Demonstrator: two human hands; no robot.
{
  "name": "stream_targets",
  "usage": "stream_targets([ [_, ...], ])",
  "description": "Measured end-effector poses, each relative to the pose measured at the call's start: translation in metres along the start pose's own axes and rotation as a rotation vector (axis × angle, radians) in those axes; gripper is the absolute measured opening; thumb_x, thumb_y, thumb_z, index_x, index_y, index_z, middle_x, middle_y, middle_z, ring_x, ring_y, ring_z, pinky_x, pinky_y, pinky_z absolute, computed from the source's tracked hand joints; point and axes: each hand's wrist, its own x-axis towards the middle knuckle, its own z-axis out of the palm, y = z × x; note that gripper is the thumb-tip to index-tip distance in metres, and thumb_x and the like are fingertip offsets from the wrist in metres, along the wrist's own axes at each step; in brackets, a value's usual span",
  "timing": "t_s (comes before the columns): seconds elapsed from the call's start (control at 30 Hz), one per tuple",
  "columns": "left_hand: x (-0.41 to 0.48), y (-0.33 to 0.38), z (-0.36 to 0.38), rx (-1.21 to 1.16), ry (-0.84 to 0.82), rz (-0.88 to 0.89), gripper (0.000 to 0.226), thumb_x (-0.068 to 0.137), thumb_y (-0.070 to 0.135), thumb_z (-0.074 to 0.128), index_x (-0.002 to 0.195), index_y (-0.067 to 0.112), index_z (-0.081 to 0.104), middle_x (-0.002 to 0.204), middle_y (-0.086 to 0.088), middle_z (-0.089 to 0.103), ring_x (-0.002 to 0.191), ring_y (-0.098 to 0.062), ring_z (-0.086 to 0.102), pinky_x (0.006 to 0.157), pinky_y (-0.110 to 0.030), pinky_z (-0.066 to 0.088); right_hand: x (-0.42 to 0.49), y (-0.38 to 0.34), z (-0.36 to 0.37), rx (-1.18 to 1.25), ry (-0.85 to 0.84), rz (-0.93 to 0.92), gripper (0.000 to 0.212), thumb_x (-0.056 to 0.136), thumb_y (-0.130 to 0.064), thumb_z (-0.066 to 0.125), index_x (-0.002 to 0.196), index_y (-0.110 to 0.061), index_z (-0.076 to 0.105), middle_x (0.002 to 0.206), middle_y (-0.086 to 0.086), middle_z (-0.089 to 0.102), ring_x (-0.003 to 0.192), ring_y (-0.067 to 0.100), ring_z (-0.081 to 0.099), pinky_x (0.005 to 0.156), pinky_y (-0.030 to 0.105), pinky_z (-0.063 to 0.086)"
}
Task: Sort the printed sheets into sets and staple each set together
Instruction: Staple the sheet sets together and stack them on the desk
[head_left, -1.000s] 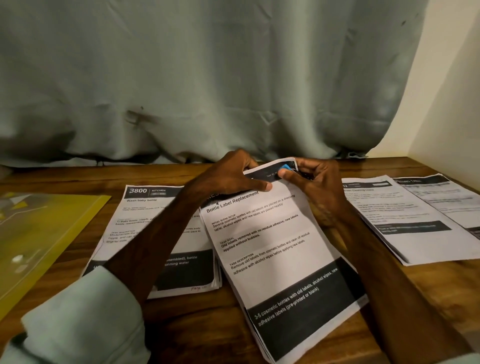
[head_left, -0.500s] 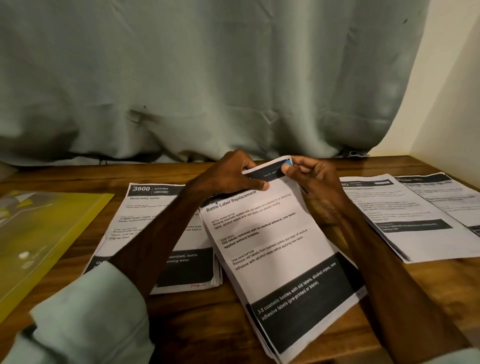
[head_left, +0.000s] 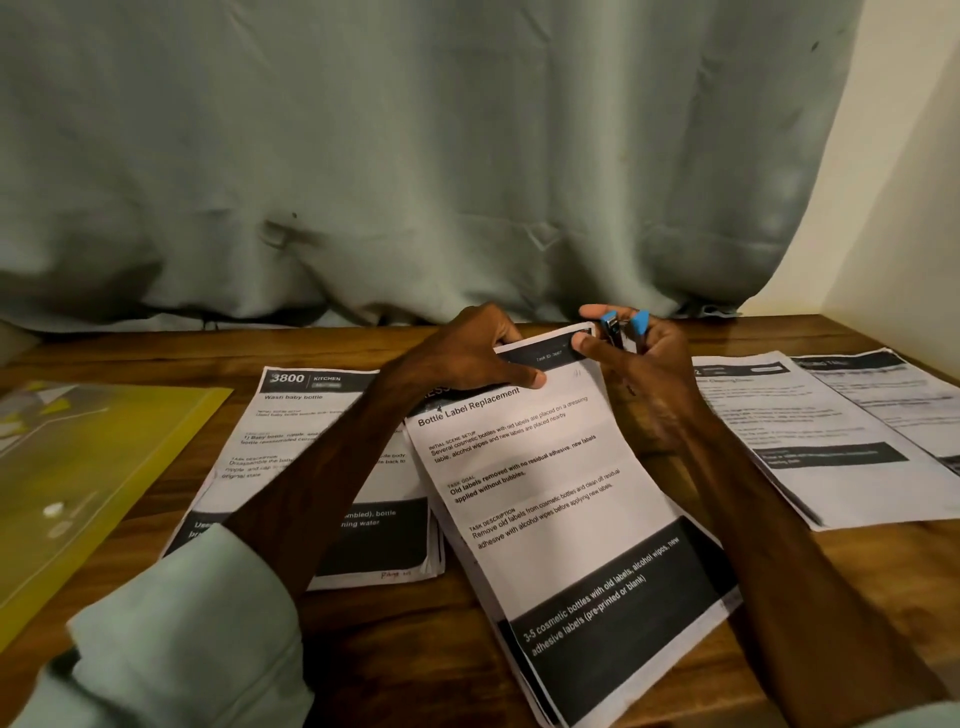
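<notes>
left grip (head_left: 467, 353) pinches the sheet set (head_left: 545, 493) at top, right grip (head_left: 649, 379) curls round the blue stapler (head_left: 612, 326) beside it: seat the corner squarely before squeezing.

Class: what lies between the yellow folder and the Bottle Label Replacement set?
In the head view, the Wash baby bottle stack lies between the yellow folder and the Bottle Label Replacement set; the left forearm crosses over it.

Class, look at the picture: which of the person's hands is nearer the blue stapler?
Right. The right hand holds the stapler at the top corner of the sheets. The left hand pinches their top edge, just left of the stapler, not touching it.
</notes>
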Motion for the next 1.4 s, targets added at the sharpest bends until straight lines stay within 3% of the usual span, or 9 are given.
stream_targets([
  [0.23,0.001,0.000,-0.001,0.008,0.016,0.004,0.031,0.080,0.035,0.087,0.100,0.013,0.079,0.080,0.001,0.079,0.068,-0.011,0.076,0.061,-0.026,0.060,0.001,0.002,-0.001,-0.046,-0.017,-0.006,0.038,0.087,-0.018,0.080,0.123,-0.013,0.071,0.109,-0.008,0.075,0.097,0.006,0.073,0.077,0.022,0.060],
  [0.33,0.001,0.002,-0.001,0.005,0.000,0.002,0.033,0.081,0.035,0.087,0.103,0.013,0.078,0.081,0.001,0.079,0.068,-0.012,0.076,0.064,-0.029,0.062,-0.001,0.002,-0.001,0.010,-0.028,0.007,0.036,0.087,-0.013,0.079,0.122,-0.011,0.071,0.109,-0.001,0.077,0.100,0.019,0.075,0.083,0.035,0.063],
  [0.5,0.001,0.004,-0.001,0.002,0.008,0.005,0.033,0.080,0.039,0.087,0.101,0.015,0.079,0.081,0.002,0.079,0.070,-0.012,0.076,0.069,-0.035,0.064,-0.002,0.001,-0.004,0.049,-0.053,-0.002,0.033,0.090,-0.007,0.074,0.121,-0.019,0.071,0.113,0.012,0.074,0.104,0.030,0.072,0.087,0.038,0.062],
  [0.7,0.001,0.004,0.000,0.022,-0.007,0.003,0.034,0.081,0.037,0.086,0.104,0.013,0.078,0.083,0.000,0.079,0.069,-0.013,0.076,0.069,-0.035,0.064,-0.003,-0.003,-0.003,0.002,-0.063,0.016,0.036,0.089,-0.011,0.076,0.124,-0.014,0.069,0.107,-0.012,0.074,0.099,-0.001,0.071,0.074,0.017,0.058],
  [0.87,-0.001,0.006,0.000,0.003,-0.013,0.016,0.031,0.083,0.033,0.085,0.103,0.011,0.078,0.081,0.001,0.079,0.068,-0.012,0.076,0.059,-0.023,0.059,-0.002,0.000,-0.003,0.016,-0.006,0.017,0.028,0.085,-0.013,0.080,0.108,-0.025,0.071,0.098,-0.015,0.076,0.094,0.009,0.075,0.077,0.027,0.062],
  [1.07,-0.001,0.007,0.004,0.000,-0.037,0.017,0.031,0.082,0.036,0.085,0.103,0.015,0.077,0.083,0.002,0.079,0.068,-0.013,0.076,0.057,-0.023,0.058,-0.002,0.001,-0.005,0.011,0.045,0.115,0.026,0.082,-0.023,0.085,0.105,-0.022,0.072,0.100,0.000,0.079,0.095,0.023,0.076,0.081,0.040,0.063],
  [1.13,-0.002,0.007,0.005,0.023,-0.033,0.012,0.032,0.081,0.037,0.086,0.103,0.016,0.077,0.083,0.002,0.079,0.067,-0.012,0.076,0.059,-0.025,0.060,-0.003,-0.002,-0.005,-0.002,0.040,0.160,0.026,0.084,-0.033,0.081,0.105,-0.021,0.072,0.100,0.001,0.079,0.095,0.023,0.076,0.081,0.036,0.062],
  [1.23,-0.002,0.003,0.001,0.035,-0.031,0.020,0.034,0.080,0.037,0.086,0.104,0.013,0.078,0.086,0.002,0.079,0.069,-0.010,0.076,0.066,-0.031,0.063,0.002,-0.006,-0.013,-0.176,0.083,0.274,0.059,0.082,-0.070,0.062,0.112,-0.020,0.072,0.099,0.001,0.075,0.091,0.019,0.067,0.074,0.025,0.051],
  [1.4,-0.004,-0.003,-0.011,-0.011,-0.046,-0.015,0.032,0.083,0.034,0.085,0.106,0.013,0.077,0.085,0.001,0.080,0.072,-0.015,0.077,0.066,-0.030,0.062,0.004,0.007,-0.026,-0.430,-0.026,0.447,0.072,0.097,-0.074,0.031,0.132,-0.018,0.058,0.130,0.014,0.062,0.110,0.031,0.061,0.091,0.043,0.050],
])
